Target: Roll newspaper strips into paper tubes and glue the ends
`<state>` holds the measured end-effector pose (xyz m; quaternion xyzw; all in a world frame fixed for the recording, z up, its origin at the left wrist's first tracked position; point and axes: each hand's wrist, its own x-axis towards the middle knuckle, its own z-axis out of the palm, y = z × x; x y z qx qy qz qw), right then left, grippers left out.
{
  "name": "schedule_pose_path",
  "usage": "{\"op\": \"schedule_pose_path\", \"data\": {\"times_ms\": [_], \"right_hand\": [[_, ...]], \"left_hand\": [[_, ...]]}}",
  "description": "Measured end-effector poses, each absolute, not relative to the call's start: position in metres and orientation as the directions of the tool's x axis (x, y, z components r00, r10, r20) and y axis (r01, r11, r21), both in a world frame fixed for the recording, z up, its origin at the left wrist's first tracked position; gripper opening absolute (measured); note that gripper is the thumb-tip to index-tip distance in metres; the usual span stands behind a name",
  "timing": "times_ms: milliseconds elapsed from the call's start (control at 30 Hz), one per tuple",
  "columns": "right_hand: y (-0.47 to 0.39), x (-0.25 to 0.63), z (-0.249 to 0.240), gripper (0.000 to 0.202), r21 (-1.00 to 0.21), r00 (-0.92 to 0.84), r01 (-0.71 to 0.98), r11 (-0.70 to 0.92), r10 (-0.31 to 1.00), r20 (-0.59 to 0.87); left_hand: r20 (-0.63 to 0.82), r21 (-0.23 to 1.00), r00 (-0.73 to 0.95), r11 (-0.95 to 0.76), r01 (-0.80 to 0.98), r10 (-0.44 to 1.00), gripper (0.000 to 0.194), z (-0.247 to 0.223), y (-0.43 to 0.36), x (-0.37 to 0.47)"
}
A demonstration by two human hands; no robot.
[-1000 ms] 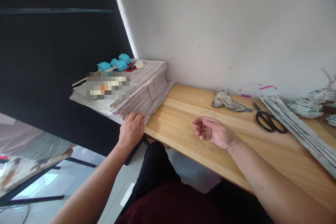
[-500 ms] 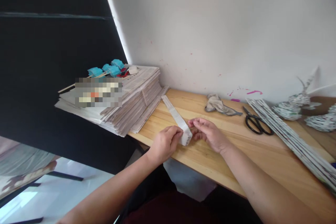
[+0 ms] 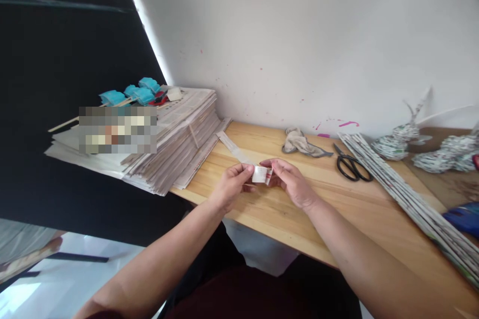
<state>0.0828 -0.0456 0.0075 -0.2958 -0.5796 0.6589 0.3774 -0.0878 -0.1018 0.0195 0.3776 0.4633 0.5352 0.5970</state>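
A narrow strip of newspaper (image 3: 261,175) is held between my two hands just above the wooden table, its near end folded or curled over. The strip's flat tail runs away to the far left, toward the stacked newspapers. My left hand (image 3: 235,183) pinches the curled end from the left, thumb on top. From the right, my right hand (image 3: 290,180) grips the same end between thumb and fingers. The fingertips behind the paper are partly hidden.
Left stands a tall newspaper stack (image 3: 187,144) with blue pieces (image 3: 140,94) on sticks on top. To the right lie a grey cloth (image 3: 301,143), black scissors (image 3: 352,165), long rolled paper sticks (image 3: 404,199) and woven paper shapes (image 3: 392,144). A white wall (image 3: 299,35) closes off the back.
Both hands have lifted the strip's near end slightly, and it is now curled over. My right hand has closed on the paper. The view has shifted a little to the right.
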Motion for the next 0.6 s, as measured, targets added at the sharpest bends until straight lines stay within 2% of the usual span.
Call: {"op": "schedule_pose_path", "data": {"times_ms": [433, 533, 600], "right_hand": [[-0.036, 0.088, 0.003, 0.046, -0.985, -0.453, -0.158, -0.067, 0.891, 0.012], [-0.034, 0.090, 0.006, 0.037, -0.988, -0.481, -0.141, -0.056, 0.877, 0.019], [-0.035, 0.091, 0.008, 0.039, -0.995, -0.527, -0.099, 0.010, 0.848, 0.061]], "left_hand": [[-0.065, 0.976, -0.083, 0.045, -0.215, 0.994, 0.034, 0.026, -0.095, -0.092], [-0.017, 0.983, -0.077, 0.002, -0.185, 0.997, 0.033, 0.033, -0.091, -0.091], [0.013, 0.988, -0.067, -0.024, -0.155, 0.998, 0.032, 0.038, -0.088, -0.088]]}}
